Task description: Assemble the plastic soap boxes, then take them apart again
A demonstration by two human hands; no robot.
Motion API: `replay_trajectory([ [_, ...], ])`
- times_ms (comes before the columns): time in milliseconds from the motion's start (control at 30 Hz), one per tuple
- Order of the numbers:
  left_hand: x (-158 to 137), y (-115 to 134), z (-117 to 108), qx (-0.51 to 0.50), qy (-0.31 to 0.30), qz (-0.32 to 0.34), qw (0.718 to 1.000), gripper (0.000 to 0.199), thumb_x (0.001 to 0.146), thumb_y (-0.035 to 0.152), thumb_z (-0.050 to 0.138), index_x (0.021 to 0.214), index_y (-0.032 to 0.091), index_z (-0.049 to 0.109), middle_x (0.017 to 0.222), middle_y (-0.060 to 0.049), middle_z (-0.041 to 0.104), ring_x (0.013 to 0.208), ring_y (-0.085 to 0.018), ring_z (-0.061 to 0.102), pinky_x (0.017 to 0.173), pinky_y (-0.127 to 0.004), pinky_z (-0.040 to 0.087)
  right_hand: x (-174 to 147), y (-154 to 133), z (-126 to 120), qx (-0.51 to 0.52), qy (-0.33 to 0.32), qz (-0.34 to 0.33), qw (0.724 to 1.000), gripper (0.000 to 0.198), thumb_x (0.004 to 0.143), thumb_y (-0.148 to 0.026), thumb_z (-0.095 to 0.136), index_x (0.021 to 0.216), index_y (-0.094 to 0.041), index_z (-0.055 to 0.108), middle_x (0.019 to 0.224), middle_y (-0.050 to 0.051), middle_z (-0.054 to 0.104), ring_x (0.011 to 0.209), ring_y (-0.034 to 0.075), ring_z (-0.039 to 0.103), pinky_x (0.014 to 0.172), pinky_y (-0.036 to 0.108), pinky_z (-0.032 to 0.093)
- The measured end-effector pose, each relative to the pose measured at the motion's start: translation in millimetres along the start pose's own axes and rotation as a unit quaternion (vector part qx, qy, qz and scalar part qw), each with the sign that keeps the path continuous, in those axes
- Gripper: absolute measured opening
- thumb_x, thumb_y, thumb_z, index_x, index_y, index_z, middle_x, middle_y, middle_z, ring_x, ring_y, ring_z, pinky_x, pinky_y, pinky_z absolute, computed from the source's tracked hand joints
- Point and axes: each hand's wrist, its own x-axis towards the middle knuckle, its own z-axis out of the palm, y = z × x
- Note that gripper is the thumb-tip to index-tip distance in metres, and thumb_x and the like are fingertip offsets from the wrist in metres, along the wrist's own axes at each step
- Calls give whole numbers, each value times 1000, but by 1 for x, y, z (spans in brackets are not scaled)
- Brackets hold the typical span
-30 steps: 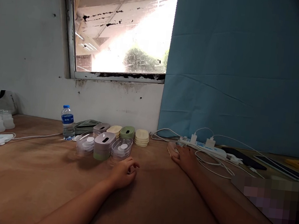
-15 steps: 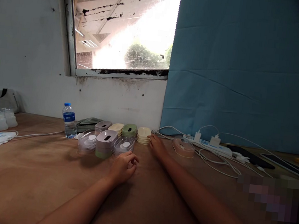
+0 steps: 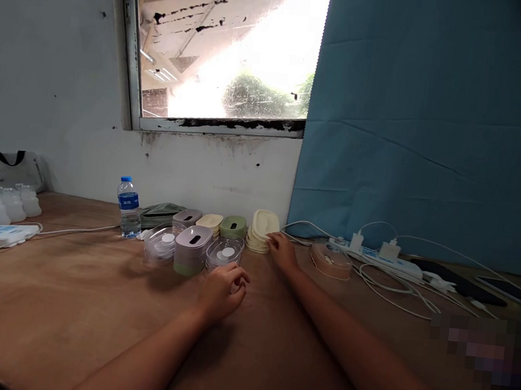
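Fingers (image 3: pixel 274 239) of the right hand (image 3: pixel 286 256) pinch a tilted cream piece (image 3: pixel 265 222); the left hand (image 3: pixel 223 293) curls, fingers apart.

You are facing a window (image 3: pixel 219 60) with a blue cloth (image 3: pixel 427 113) hanging at its right, a water bottle (image 3: pixel 129 213) standing upright, translucent bottles (image 3: pixel 10 205) sitting before a tote bag (image 3: pixel 21 171), and white chargers (image 3: pixel 390 251) occupying a power strip (image 3: pixel 408 270).

A rounded cream lid (image 3: pixel 267 222) tilts atop a cream stack (image 3: pixel 256 244).
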Motion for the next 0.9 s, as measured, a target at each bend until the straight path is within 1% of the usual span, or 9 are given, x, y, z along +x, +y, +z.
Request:
replay_trajectory([
  [100,0,0,-2,-3,4,0,1000,17,70,10,46,79,20,57,72,1,54,68,-13,51,66,-23,38,-34,-6,-36,36,-28,-30,999,21,88,-27,42,99,-15,55,102,8,56,83,15,57,77,33,48],
  [233,-2,3,-5,2,10,-8,1000,17,70,9,46,78,20,57,73,-1,54,72,-15,51,69,-25,39,-91,-18,-95,71,-114,-76,988,20,85,-30,44,95,-19,57,97,6,59,86,16,57,77,28,49],
  [333,-1,3,-6,8,42,0,999,18,70,9,46,80,20,56,76,-2,54,77,-17,51,73,-28,40,-124,-25,-133,78,-166,-87,979,17,83,-29,45,91,-20,58,93,5,61,85,17,58,77,29,48],
  [400,6,0,-7,8,74,11,997,18,71,9,45,82,19,55,78,-2,52,77,-16,51,73,-27,41,-137,-29,-151,94,-223,-94,966,16,83,-25,44,92,-20,56,98,7,60,90,17,57,81,30,46],
  [467,23,-5,-9,30,109,1,994,17,72,10,44,83,18,54,76,-2,51,72,-13,50,69,-24,41,-146,-31,-161,99,-259,-99,956,17,81,-21,44,93,-20,55,103,7,59,97,18,55,85,30,44],
  [533,48,-12,-10,81,123,-36,988,16,72,12,44,84,16,54,76,-1,51,69,-11,50,67,-21,42,-149,-34,-166,94,-272,-94,953,18,80,-19,44,93,-20,56,107,7,59,101,18,54,87,31,43],
  [633,92,-25,-9,140,97,-82,982,17,74,16,45,84,14,58,80,-3,55,74,-12,53,71,-21,42,-151,-39,-166,80,-279,-85,953,18,80,-18,43,92,-21,57,110,8,58,103,18,53,88,32,43],
  [733,129,-40,-2,165,57,-111,978,19,75,23,48,78,13,63,84,-8,59,81,-17,55,77,-26,41,-151,-44,-167,63,-289,-93,951,22,81,-16,40,93,-21,57,115,7,56,107,18,51,90,33,41],
  [900,156,-60,14,215,-14,-175,961,22,70,31,58,77,11,66,86,-14,63,90,-27,55,78,-34,40,-153,-46,-171,50,-305,-99,946,27,81,-14,39,99,-23,56,120,6,51,110,17,48,92,32,41],
])
